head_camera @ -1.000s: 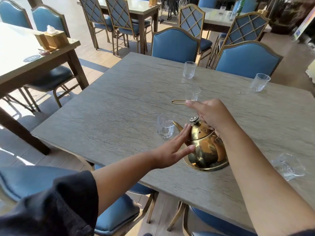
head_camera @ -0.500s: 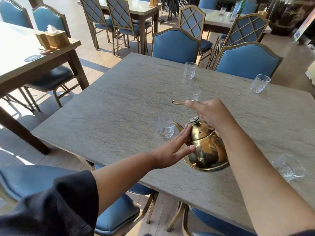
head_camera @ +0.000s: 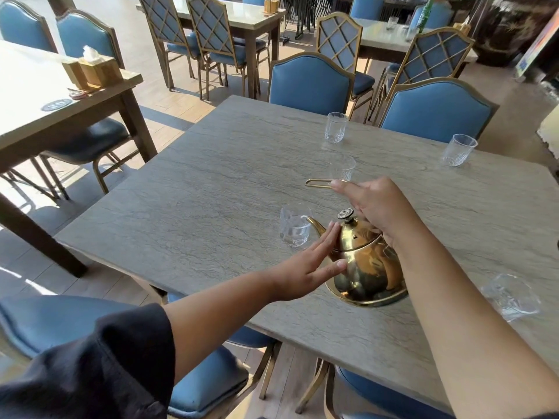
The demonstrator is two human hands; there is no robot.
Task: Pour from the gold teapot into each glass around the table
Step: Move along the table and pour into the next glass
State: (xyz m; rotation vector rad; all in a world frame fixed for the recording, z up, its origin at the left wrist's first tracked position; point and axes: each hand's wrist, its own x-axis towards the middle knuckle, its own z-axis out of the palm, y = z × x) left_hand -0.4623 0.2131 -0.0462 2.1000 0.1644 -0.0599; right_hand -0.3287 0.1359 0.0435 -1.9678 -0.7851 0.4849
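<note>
The teapot [head_camera: 366,261], tilted above the table [head_camera: 211,192], is being gripped at its handle by the right hand [head_camera: 378,207] and steadied by the flat, spread left hand [head_camera: 305,270]. The glass [head_camera: 295,226] at the spout risks being overfilled if tilted further.

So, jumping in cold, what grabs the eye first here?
The gold teapot, tipped near the table's front edge, spout at a glass. The right hand grips its handle; the left hand lies flat against its side. More glasses stand near the blue chairs.
</note>
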